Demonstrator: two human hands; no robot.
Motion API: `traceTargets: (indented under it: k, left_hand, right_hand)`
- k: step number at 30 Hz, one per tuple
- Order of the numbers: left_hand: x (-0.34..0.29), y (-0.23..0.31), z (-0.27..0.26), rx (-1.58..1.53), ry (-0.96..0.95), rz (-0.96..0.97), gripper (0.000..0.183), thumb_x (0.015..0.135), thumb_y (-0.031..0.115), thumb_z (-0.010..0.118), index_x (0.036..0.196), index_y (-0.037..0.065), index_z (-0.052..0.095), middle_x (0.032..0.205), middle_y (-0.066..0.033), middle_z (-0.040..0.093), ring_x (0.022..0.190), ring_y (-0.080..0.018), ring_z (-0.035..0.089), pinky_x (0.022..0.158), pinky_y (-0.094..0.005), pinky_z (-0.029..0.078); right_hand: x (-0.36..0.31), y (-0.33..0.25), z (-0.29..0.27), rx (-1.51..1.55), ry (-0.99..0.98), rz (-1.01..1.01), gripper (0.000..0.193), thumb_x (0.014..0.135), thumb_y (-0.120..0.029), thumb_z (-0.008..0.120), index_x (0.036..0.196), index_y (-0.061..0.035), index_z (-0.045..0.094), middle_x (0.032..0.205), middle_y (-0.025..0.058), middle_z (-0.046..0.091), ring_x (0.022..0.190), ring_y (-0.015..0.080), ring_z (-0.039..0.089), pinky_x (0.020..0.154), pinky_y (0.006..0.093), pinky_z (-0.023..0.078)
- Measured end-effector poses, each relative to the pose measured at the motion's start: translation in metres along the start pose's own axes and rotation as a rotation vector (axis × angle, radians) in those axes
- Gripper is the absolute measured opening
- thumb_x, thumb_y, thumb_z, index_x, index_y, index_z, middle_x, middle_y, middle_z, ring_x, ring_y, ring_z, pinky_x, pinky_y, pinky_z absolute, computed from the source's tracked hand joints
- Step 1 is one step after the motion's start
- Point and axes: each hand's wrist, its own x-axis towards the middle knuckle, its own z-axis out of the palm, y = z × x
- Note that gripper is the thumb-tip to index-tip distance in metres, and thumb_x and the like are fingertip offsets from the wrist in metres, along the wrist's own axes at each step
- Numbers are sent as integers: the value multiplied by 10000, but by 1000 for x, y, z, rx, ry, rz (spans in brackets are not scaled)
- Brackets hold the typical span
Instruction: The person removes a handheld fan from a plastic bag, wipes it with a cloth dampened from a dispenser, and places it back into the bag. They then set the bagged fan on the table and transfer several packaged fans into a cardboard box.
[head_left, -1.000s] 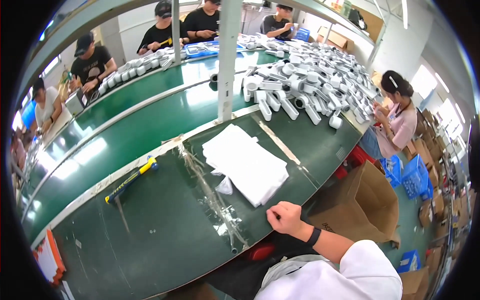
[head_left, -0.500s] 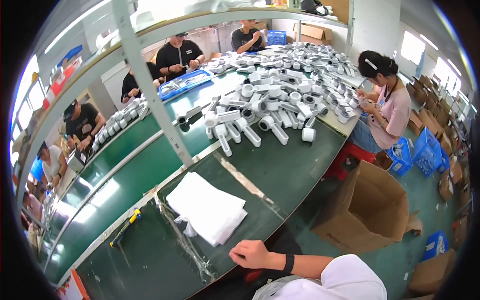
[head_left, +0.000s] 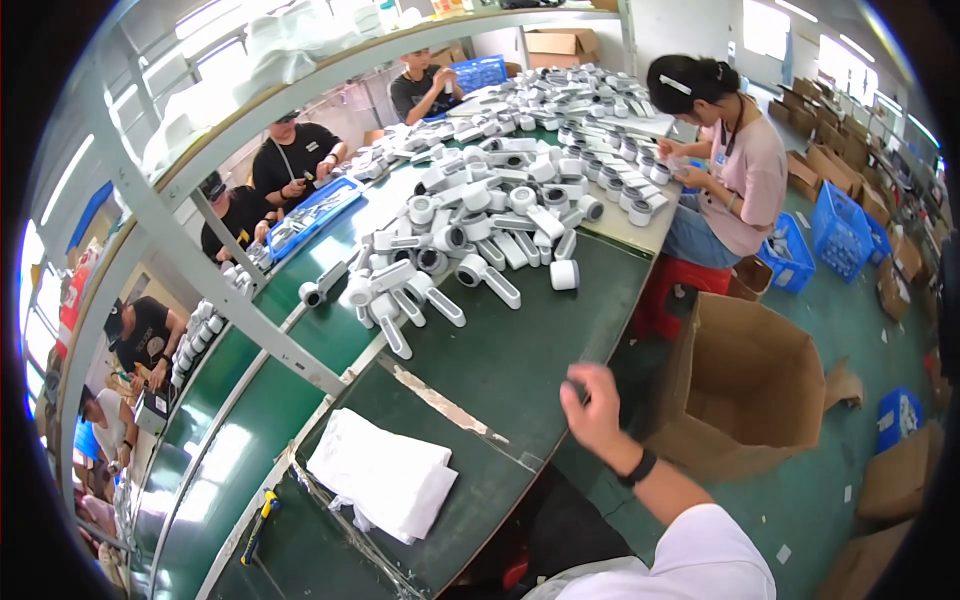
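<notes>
My right hand (head_left: 597,412), with a dark band on the wrist, is raised beside the right edge of the green table (head_left: 500,375). Its thumb stands apart from loosely bent, slightly blurred fingers, and nothing shows in it. My left hand is out of the picture. Beyond my hand, a large heap of white handled devices with round heads (head_left: 487,280) covers the far part of the table. One short white cylinder-like piece (head_left: 564,275) lies at the heap's near edge, closest to my hand. Folded white plastic sheeting (head_left: 385,475) lies nearer, to the left.
An open cardboard box (head_left: 690,430) stands on the floor right of the table. A yellow-and-blue handled tool (head_left: 260,525) lies at the left. A metal shelf post (head_left: 230,300) rises mid-left. A person in pink (head_left: 745,165) sits at the right; several others work across the table.
My right hand has moved up and to the right, away from the white sheeting, and its fingers have loosened. The view has shifted, so the heap now appears further left.
</notes>
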Motion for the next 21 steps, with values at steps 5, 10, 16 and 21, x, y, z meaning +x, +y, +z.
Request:
traceTargets:
  k: [5,10,16,21]
  left_hand:
    - [1,-11,5,-30,-7,-32,272,883,188,655,1020,-45,682,1000,-203,695,895,-311,657,830,-369,520]
    - [1,-16,7,2,0,20,272,883,193,657,1015,-42,687,995,-203,696,892,-309,659,827,-366,522]
    - [0,-8,2,73,-18,53,263,882,190,665,1011,-38,691,980,-203,698,878,-302,661,824,-364,527]
    - [0,-10,6,8,3,-36,248,876,172,671,1004,-41,692,973,-201,699,870,-299,663,821,-358,530]
  right_hand:
    - [97,81,-2,-369,175,-25,583,839,-246,671,1341,-32,465,1439,229,384,1322,386,373,1064,500,318]
    - [106,137,-6,-656,-586,515,697,926,-469,485,1457,-50,318,1566,152,211,1455,315,166,1097,624,205]
    - [103,146,-4,-702,-629,441,698,943,-514,429,1469,-69,318,1585,131,163,1473,295,111,1106,621,209]
    - [85,155,-4,-545,-466,415,682,930,-484,476,1453,-65,348,1560,154,232,1463,309,151,1083,583,268]
